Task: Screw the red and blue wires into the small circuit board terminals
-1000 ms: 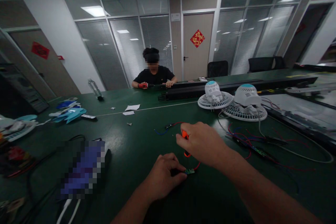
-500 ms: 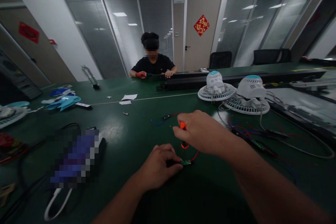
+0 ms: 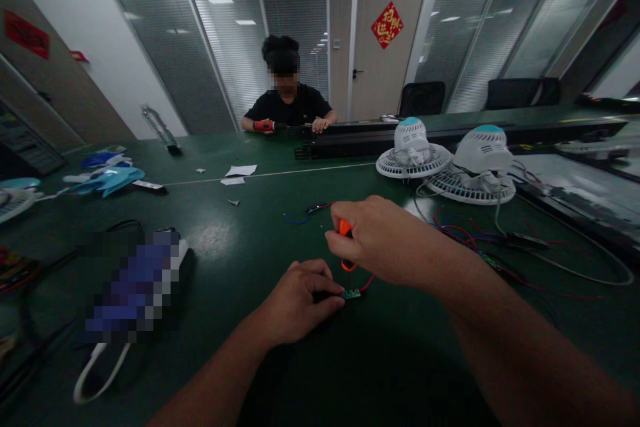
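Big green table (image 3: 240,260), two white fans (image 3: 413,150) off to our right. Our right hand (image 3: 385,240) is wrapped round an orange screwdriver (image 3: 344,228) — our left hand (image 3: 295,300) pinches a tiny green circuit board (image 3: 351,293) flat on the table, just below it.

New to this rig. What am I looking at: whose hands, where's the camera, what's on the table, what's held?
There is no machine here. Both bare hands belong to one person, filmed by a camera on that person's head that looks forward and down. The left hand pins a small green circuit board, with a red wire attached, to the green table. The right hand grips an orange-handled tool pointing down toward the board. Farther right lie two white fans and loose wires. Another person sits across the table.
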Tool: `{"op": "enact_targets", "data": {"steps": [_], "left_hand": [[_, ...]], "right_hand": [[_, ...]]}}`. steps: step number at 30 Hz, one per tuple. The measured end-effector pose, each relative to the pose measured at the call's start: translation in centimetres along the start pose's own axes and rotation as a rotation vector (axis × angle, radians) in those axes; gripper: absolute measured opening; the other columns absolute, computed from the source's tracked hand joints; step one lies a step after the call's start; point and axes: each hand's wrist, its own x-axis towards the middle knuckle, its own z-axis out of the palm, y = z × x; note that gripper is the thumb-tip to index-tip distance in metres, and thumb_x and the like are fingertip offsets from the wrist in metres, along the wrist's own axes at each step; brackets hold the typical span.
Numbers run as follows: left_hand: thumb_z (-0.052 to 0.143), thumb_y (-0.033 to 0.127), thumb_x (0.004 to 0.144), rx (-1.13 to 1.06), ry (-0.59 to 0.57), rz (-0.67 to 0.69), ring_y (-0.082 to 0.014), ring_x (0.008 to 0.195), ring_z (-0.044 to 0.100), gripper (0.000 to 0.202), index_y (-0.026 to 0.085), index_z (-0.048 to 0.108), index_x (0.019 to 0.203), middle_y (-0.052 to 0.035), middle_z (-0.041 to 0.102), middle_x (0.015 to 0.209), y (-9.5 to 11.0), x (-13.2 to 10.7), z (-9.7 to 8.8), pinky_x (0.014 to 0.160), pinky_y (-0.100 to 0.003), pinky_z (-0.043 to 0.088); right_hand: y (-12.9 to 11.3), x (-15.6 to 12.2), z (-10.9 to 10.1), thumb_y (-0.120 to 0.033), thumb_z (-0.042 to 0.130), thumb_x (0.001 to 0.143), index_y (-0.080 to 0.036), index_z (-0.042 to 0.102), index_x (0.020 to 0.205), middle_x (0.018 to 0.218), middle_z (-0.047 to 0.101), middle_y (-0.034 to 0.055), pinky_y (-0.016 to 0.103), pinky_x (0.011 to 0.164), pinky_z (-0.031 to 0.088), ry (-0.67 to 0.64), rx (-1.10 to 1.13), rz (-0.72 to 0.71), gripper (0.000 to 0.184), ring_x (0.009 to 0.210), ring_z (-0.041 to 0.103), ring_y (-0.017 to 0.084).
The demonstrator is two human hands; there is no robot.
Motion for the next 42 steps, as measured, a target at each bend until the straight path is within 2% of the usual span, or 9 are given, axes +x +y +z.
{"op": "enact_targets", "data": {"steps": [8,13,18,21,24,26,29,34,42], "left_hand": [[0.065,0.026,0.084,-0.021,0.02,0.034,-0.0164,0.084,0.06,0.015,0.023,0.074,0.094,-0.0001,0.064,0.087,-0.41,0.08,0.3,0.087,-0.037,0.04],[0.066,0.027,0.082,-0.018,0.016,-0.003,-0.0172,0.086,0.06,0.016,0.023,0.075,0.095,-0.0004,0.064,0.089,-0.24,0.13,0.23,0.088,-0.039,0.04],[0.066,0.029,0.082,-0.019,0.008,-0.034,-0.0175,0.084,0.06,0.017,0.023,0.075,0.095,-0.0009,0.062,0.09,-0.19,0.09,0.18,0.089,-0.041,0.04],[0.066,0.029,0.082,-0.028,0.002,-0.043,-0.0172,0.083,0.059,0.017,0.023,0.075,0.094,-0.0008,0.061,0.089,-0.15,0.07,0.13,0.089,-0.042,0.04],[0.064,0.03,0.083,-0.033,0.001,-0.04,-0.0165,0.082,0.059,0.017,0.024,0.075,0.094,-0.0006,0.061,0.089,-0.11,0.05,0.1,0.087,-0.041,0.041],[0.064,0.03,0.083,-0.042,0.001,-0.038,-0.0157,0.08,0.058,0.016,0.024,0.075,0.093,-0.0005,0.06,0.089,-0.07,0.03,0.1,0.086,-0.039,0.041],[0.064,0.029,0.083,-0.044,0.006,-0.028,-0.015,0.079,0.058,0.016,0.023,0.075,0.092,-0.0002,0.06,0.087,-0.03,0.04,0.13,0.084,-0.037,0.042],[0.064,0.028,0.083,-0.026,0.011,-0.019,-0.0142,0.077,0.058,0.014,0.023,0.075,0.091,0.0006,0.06,0.086,-0.14,0.15,0.2,0.083,-0.035,0.041],[0.064,0.029,0.084,-0.008,0.013,-0.004,-0.0145,0.08,0.059,0.015,0.025,0.075,0.093,0.0012,0.06,0.087,-0.28,0.07,0.23,0.085,-0.036,0.04]], "right_hand": [[0.15,-0.2,-0.24,-0.021,0.048,0.082,-0.017,0.058,0.075,0.07,0.059,0.0023,0.027,0.051,0.019,-0.029,0.069,-0.025,0.013,0.053,0.038,0.011],[0.13,-0.35,-0.6,-0.023,0.051,0.081,-0.018,0.06,0.076,0.06,0.056,-0.002,0.026,0.05,0.021,-0.05,0.13,-0.008,0.011,0.052,0.043,0.01],[0.44,-0.78,-1.04,-0.025,0.05,0.08,-0.021,0.061,0.074,0.064,0.059,-0.0019,0.025,0.049,0.023,-0.074,0.126,0.027,0.013,0.054,0.046,0.01],[0.54,-0.75,-0.81,-0.035,0.049,0.083,-0.022,0.061,0.071,0.06,0.056,-0.0008,0.027,0.049,0.021,-0.033,0.066,0.084,0.021,0.052,0.043,0.012],[0.49,-0.54,-0.49,-0.056,0.043,0.085,-0.022,0.061,0.068,0.056,0.052,0.0006,0.028,0.049,0.018,0.008,0.016,0.133,0.042,0.05,0.039,0.013],[0.43,-0.41,-0.39,-0.061,0.036,0.087,-0.021,0.06,0.064,0.057,0.052,0.0015,0.028,0.049,0.018,0.007,0.004,0.138,0.052,0.05,0.04,0.014],[0.38,-0.28,-0.44,-0.054,0.037,0.09,-0.02,0.06,0.062,0.058,0.054,0.0026,0.029,0.05,0.02,-0.014,-0.004,0.125,0.05,0.053,0.041,0.014],[0.51,-0.19,-0.54,-0.036,0.05,0.084,-0.017,0.066,0.072,0.063,0.057,0.0045,0.029,0.05,0.021,-0.031,-0.013,0.09,0.028,0.056,0.042,0.014],[0.76,-0.08,-0.37,-0.026,0.051,0.081,-0.015,0.059,0.063,0.058,0.053,0.001,0.028,0.051,0.023,-0.033,0.011,-0.003,0.022,0.051,0.035,0.011]]}}
